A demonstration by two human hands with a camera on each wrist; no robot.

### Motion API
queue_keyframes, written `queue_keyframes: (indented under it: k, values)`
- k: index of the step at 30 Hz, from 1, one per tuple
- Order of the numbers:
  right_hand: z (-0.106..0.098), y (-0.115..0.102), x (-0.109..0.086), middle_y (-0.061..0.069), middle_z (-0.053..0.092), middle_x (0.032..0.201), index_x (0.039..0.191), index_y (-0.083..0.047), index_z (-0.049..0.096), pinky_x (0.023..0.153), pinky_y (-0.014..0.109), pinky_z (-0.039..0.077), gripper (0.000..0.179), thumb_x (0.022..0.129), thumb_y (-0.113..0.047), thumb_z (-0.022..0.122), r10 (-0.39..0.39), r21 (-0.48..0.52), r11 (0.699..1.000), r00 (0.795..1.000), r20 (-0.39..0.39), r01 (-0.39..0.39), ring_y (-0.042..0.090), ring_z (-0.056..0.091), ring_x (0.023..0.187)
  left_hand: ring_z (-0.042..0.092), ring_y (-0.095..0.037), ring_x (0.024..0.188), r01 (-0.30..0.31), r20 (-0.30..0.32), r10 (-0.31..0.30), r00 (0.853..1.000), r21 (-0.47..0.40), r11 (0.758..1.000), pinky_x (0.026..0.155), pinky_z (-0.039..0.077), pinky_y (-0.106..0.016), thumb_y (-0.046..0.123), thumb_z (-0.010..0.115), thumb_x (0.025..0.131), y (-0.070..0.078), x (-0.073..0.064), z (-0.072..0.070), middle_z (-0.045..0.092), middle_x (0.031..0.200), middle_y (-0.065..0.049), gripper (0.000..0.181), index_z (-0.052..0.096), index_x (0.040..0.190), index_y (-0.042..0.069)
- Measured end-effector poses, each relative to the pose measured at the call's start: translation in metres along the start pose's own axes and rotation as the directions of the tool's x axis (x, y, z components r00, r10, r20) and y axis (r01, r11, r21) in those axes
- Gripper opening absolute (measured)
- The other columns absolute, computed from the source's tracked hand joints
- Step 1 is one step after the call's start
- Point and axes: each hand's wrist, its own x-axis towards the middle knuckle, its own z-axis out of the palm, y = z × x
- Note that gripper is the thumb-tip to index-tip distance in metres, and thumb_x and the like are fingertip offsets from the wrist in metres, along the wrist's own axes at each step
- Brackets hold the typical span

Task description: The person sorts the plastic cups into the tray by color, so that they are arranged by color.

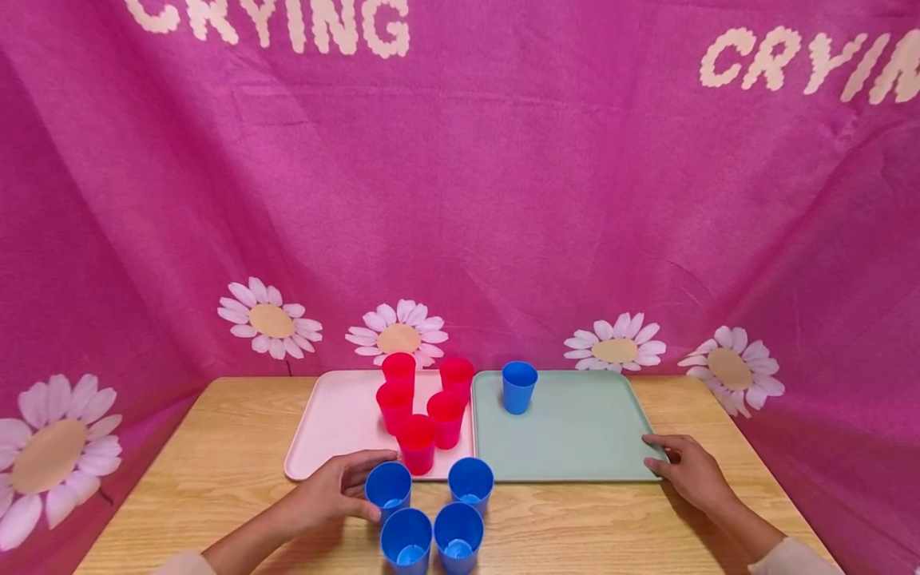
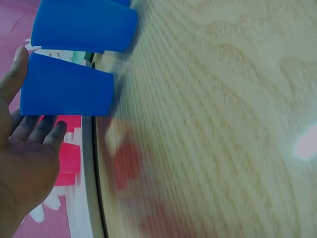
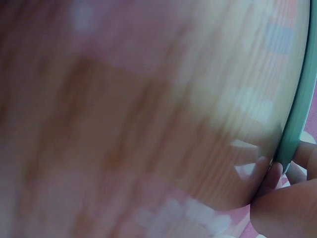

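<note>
My left hand (image 1: 334,491) is around the left side of a blue cup (image 1: 388,485) on the table, thumb toward its near side and fingers toward its far side. In the left wrist view the fingers reach along that blue cup (image 2: 67,87); firm contact cannot be made out. Several blue cups stand upright together here, including one nearby (image 1: 458,537). At the right, my right hand (image 1: 693,471) holds the near right corner of the green tray (image 1: 582,439). The right wrist view shows fingers on both faces of the tray's edge (image 3: 296,116).
Several red cups (image 1: 415,444) stand on the pink tray (image 1: 331,423), which adjoins the green tray. One blue cup (image 1: 519,387) stands at the green tray's far left. Behind the wooden table (image 1: 216,431) hangs a pink cloth (image 1: 460,200) with daisies.
</note>
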Motion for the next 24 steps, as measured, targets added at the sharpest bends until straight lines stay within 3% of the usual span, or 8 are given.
queue_keyframes:
  k: [14, 24]
  values:
    - [-0.0024, -0.0035, 0.0009, 0.034, 0.061, 0.124, 0.128, 0.006, 0.068, 0.098, 0.065, 0.048, 0.040, 0.092, -0.010, 0.077, 0.002, -0.004, 1.000, 1.000, 0.001, -0.002, 0.051, 0.059, 0.115, 0.053, -0.043, 0.136, 0.022, -0.023, -0.022, 0.999, 0.004, 1.000, 0.099, 0.057, -0.043, 0.011, 0.079, 0.091, 0.0008, 0.0032, 0.0056, 0.053, 0.151, -0.022, 0.069, 0.049, 0.152, 0.005]
    - [-0.0010, -0.0006, -0.0001, 0.033, 0.061, 0.124, 0.128, 0.005, 0.068, 0.098, 0.065, 0.048, 0.040, 0.092, -0.011, 0.077, 0.002, 0.005, 1.000, 1.000, 0.000, -0.002, 0.051, 0.059, 0.115, 0.058, -0.039, 0.132, 0.014, -0.034, -0.013, 0.999, 0.034, 0.999, 0.099, 0.057, -0.039, 0.014, 0.080, 0.091, 0.0068, 0.0008, 0.0005, 0.060, 0.144, -0.018, 0.065, 0.053, 0.149, 0.006]
